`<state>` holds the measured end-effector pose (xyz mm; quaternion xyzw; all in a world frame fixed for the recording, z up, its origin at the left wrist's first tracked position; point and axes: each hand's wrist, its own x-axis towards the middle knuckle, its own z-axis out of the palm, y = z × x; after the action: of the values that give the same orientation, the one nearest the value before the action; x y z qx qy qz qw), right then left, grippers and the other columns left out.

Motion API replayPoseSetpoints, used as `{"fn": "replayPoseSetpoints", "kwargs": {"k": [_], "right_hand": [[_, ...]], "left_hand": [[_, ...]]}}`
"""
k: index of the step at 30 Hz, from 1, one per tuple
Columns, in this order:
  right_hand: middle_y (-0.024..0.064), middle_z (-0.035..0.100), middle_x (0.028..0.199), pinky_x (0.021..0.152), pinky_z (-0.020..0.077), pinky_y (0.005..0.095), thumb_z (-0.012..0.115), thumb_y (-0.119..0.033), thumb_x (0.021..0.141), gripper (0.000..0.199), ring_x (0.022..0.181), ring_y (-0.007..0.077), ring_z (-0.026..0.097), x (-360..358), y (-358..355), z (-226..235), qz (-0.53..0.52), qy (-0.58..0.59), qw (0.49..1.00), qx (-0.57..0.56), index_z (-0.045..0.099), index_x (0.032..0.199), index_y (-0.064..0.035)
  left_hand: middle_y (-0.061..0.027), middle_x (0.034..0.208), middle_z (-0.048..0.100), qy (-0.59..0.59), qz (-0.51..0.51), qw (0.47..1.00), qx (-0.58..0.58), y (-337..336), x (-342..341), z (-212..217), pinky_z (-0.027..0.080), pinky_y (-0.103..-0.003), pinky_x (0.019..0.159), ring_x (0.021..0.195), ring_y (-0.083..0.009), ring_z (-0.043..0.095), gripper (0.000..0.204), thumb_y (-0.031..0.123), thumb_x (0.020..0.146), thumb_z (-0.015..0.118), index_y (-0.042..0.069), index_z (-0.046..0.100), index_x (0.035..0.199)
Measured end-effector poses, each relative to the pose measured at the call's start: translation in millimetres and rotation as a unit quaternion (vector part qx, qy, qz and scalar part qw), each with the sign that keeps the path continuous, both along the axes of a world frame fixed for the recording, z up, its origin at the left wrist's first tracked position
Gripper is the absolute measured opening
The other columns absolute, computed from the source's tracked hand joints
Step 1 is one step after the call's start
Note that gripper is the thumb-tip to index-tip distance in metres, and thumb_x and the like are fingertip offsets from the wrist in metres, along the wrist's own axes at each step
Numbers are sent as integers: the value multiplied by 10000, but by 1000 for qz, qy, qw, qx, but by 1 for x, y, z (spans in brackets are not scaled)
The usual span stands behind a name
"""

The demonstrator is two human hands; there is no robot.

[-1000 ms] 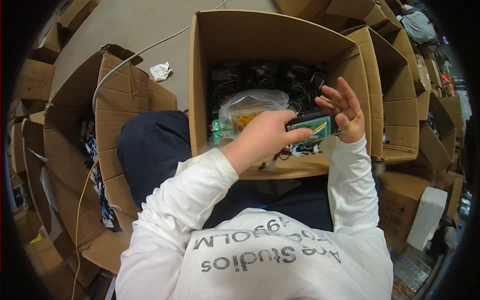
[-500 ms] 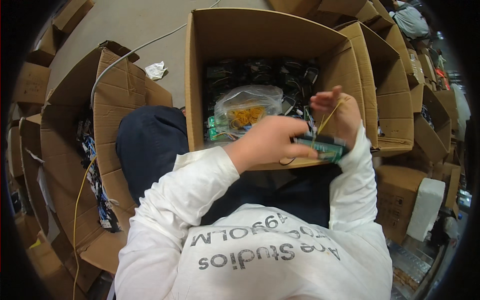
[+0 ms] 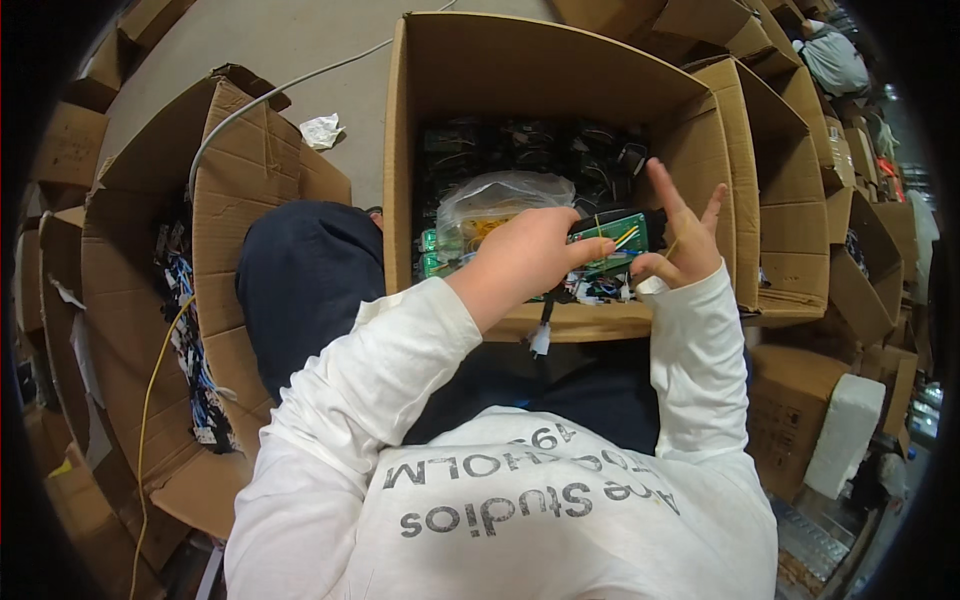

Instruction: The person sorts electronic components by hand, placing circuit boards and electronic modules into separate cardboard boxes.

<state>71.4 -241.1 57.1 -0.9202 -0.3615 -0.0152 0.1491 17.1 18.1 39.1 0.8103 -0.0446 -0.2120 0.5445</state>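
Note:
My left hand (image 3: 525, 255) grips a green circuit board (image 3: 632, 228) with white, yellow and blue wires and a black part behind it. A thin yellowish rubber band appears to cross the board next to my thumb. To its right, my right hand (image 3: 688, 240) is open with fingers spread, a thin yellowish strand by its thumb. Both hands are over a cardboard box (image 3: 550, 55) between my legs. Inside it lie a clear plastic bag (image 3: 505, 188) of yellow rubber bands (image 3: 487, 230) and rows of black bundles (image 3: 515, 135). A black cable with a white connector (image 3: 541, 338) hangs over the near edge.
At the left, an open carton (image 3: 235, 170) stands beside another holding tangled wire harnesses (image 3: 190, 340). More cartons (image 3: 785, 170) line the right, with a white foam block (image 3: 845, 435) below them. A grey cable (image 3: 290, 88) crosses the floor. Another person (image 3: 835, 60) is at the far right.
The board has moved up and turned its wired face into view. My right hand has come away from it, its fingers now spread; the band is no longer stretched between them.

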Motion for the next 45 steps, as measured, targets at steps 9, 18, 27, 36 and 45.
{"fn": "replayPoseSetpoints", "kwargs": {"k": [9, 18, 27, 36, 45], "right_hand": [[-29, 738, 1208, 1252, 54, 633, 809, -594, 702, 688, 1050, 130, 718, 2, 2, -13, 64, -3, 995, -73, 715, 1234, -167], [98, 726, 841, 1087, 425, 487, 867, -438, 741, 452, 805, 292, 707, -2, 2, -5, 118, 157, 978, -72, 735, 953, -61], [174, 677, 819, 676, 514, 411, 849, -337, 802, 402, 772, 359, 670, -5, 3, 2, 73, 319, 942, -78, 695, 1005, -26], [182, 710, 907, 771, 540, 382, 798, -190, 803, 342, 826, 329, 678, -23, -10, -6, 62, 397, 915, -32, 676, 1065, -9], [105, 715, 871, 978, 492, 346, 870, -113, 733, 343, 888, 189, 651, -3, 1, -16, -30, 561, 821, -96, 709, 1011, 7]], "left_hand": [[-148, 803, 714, 1, -89, 985, 148, -3, 2, -3, 544, -449, 720, 793, -336, 710, 531, 560, 922, 664, 31, 703, 953], [-143, 796, 707, -35, -132, 980, 142, -7, -12, -13, 538, -443, 721, 811, -328, 707, 516, 556, 919, 673, 42, 703, 955], [-189, 816, 698, -27, -125, 986, 110, -10, -21, -14, 522, -465, 711, 807, -368, 694, 558, 583, 915, 670, 30, 706, 968], [-159, 808, 711, -76, -144, 977, 139, -11, -27, -18, 541, -459, 720, 800, -353, 707, 539, 573, 910, 676, 38, 716, 963], [-136, 796, 723, -105, -173, 963, 177, -13, -29, -24, 556, -451, 675, 789, -332, 718, 525, 569, 905, 660, 47, 719, 883]]}}
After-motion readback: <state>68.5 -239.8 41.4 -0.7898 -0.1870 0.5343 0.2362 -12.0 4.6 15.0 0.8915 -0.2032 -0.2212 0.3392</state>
